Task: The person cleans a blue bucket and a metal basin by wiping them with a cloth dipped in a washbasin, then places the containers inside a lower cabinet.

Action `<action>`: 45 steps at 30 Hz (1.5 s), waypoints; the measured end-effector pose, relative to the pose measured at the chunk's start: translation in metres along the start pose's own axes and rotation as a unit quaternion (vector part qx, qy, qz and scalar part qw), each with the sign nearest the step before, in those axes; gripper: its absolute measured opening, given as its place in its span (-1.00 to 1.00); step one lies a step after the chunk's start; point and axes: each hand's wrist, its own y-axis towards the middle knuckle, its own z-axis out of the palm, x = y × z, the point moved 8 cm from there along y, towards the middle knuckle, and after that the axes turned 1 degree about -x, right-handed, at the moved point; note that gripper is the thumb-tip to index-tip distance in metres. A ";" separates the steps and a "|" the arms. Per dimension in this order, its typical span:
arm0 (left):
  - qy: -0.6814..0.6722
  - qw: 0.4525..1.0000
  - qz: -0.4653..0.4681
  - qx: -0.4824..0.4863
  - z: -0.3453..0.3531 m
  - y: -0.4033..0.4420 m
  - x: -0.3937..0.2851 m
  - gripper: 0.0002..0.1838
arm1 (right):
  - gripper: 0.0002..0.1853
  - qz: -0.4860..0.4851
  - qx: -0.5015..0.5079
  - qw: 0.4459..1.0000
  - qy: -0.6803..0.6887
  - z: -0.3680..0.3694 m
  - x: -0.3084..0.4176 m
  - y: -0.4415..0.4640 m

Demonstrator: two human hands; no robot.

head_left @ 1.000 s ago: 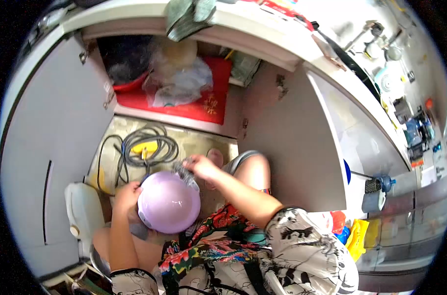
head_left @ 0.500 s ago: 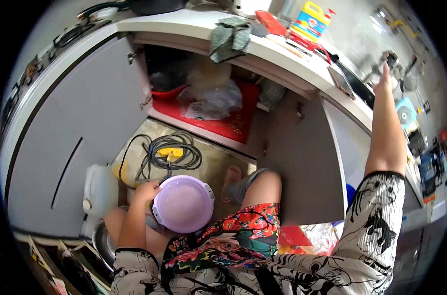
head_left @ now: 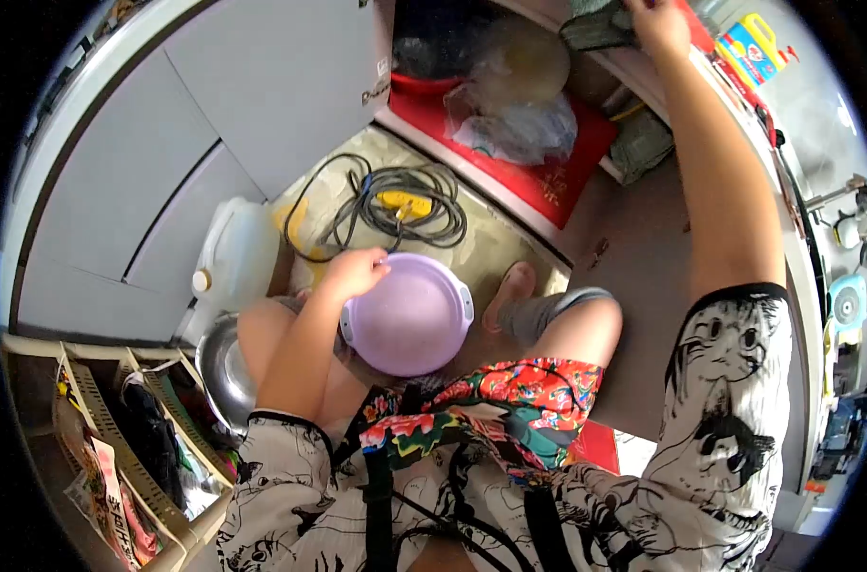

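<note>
Countertop (head_left: 807, 305), right hand (head_left: 660, 30) now at cloth (head_left: 595, 27), left hand (head_left: 357, 274) on basin (head_left: 409, 319)

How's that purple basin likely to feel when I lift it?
The purple basin looks like moulded plastic, so probably stiff and fairly light, unless there's water in it. Its smooth wall could be slippery, though the side handles should help.

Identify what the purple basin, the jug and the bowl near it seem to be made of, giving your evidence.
Purple basin: probably smooth plastic with a slight sheen; even colour, moulded-looking rim.
Jug: likely plastic, translucent; milky, light-passing walls.
Bowl: looks like polished metal, perhaps stainless steel; silvery, with bright streaked reflections. The exact alloy can't be told.
</note>
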 end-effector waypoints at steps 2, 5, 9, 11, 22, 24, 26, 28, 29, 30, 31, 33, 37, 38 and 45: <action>-0.064 0.992 0.037 -0.099 -0.013 0.007 0.001 -0.69 | -0.75 -0.038 -0.096 0.986 0.129 -0.017 0.010 -0.003; -0.305 0.935 0.059 -0.169 -0.044 0.010 -0.026 -0.75 | -0.79 0.018 0.051 0.916 0.397 -0.030 0.069 -0.065; -0.702 0.697 0.069 -0.131 -0.053 0.009 -0.055 -0.61 | -0.90 0.089 0.198 0.842 0.493 -0.001 0.123 -0.206; -0.833 0.552 0.014 -0.039 -0.028 0.011 -0.063 -0.43 | -0.91 0.212 0.289 0.751 0.555 0.059 0.133 -0.297; -0.729 0.659 -0.113 -0.147 0.000 0.031 -0.027 -0.75 | -0.62 0.214 0.427 0.755 0.448 0.152 0.111 -0.438; -0.719 0.667 -0.086 -0.174 -0.012 0.042 -0.032 -0.72 | -0.44 0.152 0.502 0.763 0.378 0.148 0.100 -0.419; -0.677 0.712 -0.060 -0.176 -0.018 0.051 -0.043 -0.73 | -0.47 0.060 0.585 0.771 0.244 0.160 0.080 -0.396; -0.576 0.789 0.007 -0.215 -0.032 0.052 -0.063 -0.75 | -0.56 -0.106 0.411 0.892 0.154 0.149 0.064 -0.343; -0.461 0.846 0.083 -0.255 -0.044 0.051 -0.081 -0.75 | -0.60 -0.039 0.435 0.879 0.191 0.158 0.048 -0.336; -0.439 0.854 0.114 -0.253 -0.042 0.054 -0.093 -0.73 | -0.64 0.027 0.456 0.860 0.227 0.170 0.035 -0.333; -0.426 0.868 0.108 -0.231 -0.039 0.059 -0.102 -0.72 | -0.73 0.077 0.483 0.820 0.296 0.184 0.027 -0.341; -0.390 0.894 0.090 -0.202 -0.030 0.070 -0.112 -0.70 | -0.70 0.261 0.514 0.622 0.530 0.217 0.015 -0.369; -0.298 0.931 0.101 -0.186 -0.012 0.093 -0.122 -0.54 | -0.65 0.492 0.479 0.384 0.618 0.234 0.009 -0.394; -0.270 0.936 0.106 -0.199 -0.018 0.094 -0.129 -0.51 | -0.67 0.513 0.459 0.367 0.626 0.241 0.005 -0.396; -0.032 0.978 0.170 0.115 0.010 0.078 -0.126 -0.50 | -0.75 0.589 0.192 0.328 0.713 0.285 -0.186 -0.379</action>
